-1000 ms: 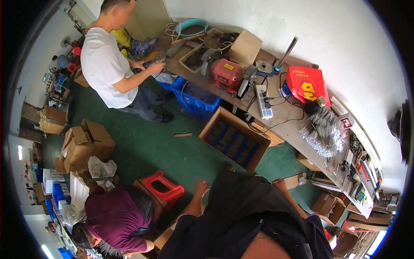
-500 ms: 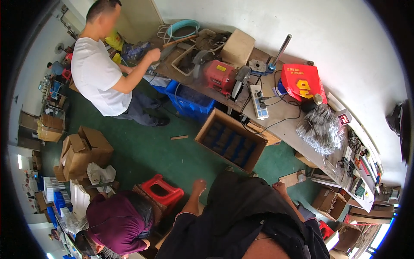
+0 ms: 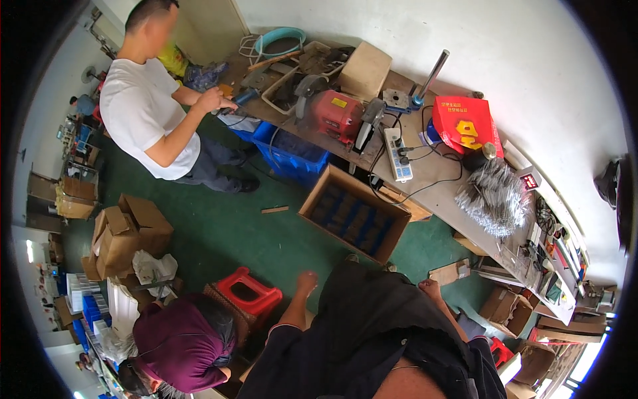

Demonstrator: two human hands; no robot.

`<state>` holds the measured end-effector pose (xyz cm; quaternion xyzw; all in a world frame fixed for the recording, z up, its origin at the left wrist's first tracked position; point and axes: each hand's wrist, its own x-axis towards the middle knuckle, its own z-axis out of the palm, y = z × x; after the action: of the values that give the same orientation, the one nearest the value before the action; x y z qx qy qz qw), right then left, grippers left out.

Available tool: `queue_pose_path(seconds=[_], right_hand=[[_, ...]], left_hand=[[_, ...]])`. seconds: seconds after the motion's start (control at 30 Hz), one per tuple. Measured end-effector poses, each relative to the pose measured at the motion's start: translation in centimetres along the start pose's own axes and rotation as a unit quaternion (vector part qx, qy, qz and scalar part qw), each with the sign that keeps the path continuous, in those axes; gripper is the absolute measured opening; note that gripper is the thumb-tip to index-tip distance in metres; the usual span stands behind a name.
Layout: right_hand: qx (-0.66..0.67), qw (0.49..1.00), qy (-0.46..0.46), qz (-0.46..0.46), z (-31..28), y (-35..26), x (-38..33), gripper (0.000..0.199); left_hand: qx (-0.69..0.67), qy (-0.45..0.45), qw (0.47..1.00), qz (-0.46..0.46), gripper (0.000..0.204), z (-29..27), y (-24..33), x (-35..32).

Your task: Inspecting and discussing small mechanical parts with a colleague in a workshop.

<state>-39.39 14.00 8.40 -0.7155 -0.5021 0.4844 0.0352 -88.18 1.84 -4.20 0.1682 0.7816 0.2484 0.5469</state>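
My left hand hangs over the green floor, left of my dark apron. Its fingers look curled, with nothing seen in them. My right hand is at the apron's right edge, closed like a fist, and I see no object in it. In front of my feet stands an open cardboard box with blue strips and greyish contents, too dim to make out. Past my left hand is a red plastic stool.
A workbench along the wall carries a red bench grinder, a power strip and a bundle of thin metal rods. A blue crate sits below. A person in white stands left; another in maroon bends low.
The person in white has lowered their hands toward the bench, and a dark blue cylindrical thing now shows beside them. My hands have barely moved.
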Motion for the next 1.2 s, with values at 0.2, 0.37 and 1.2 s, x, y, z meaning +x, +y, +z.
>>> queue_pose_path(seconds=[0.2, 0.37, 1.2], right_hand=[[-0.001, 1.000, 0.001, -0.017, 0.2, -1.1, -0.5, 0.019], [-0.017, 0.998, 0.005, -0.052, 0.6, -1.1, -0.6, 0.021], [-0.072, 0.992, 0.034, -0.096, 2.0, -0.2, 0.2, 0.024]], left_hand=[[-0.031, -0.012, 0.999, -0.021, 0.005, -0.5, 0.4, -1.2], [-0.034, 0.006, 0.999, -0.031, 0.012, -0.9, 0.1, -1.8], [0.048, 0.012, 0.998, 0.045, 0.023, -1.6, -2.5, 2.5]])
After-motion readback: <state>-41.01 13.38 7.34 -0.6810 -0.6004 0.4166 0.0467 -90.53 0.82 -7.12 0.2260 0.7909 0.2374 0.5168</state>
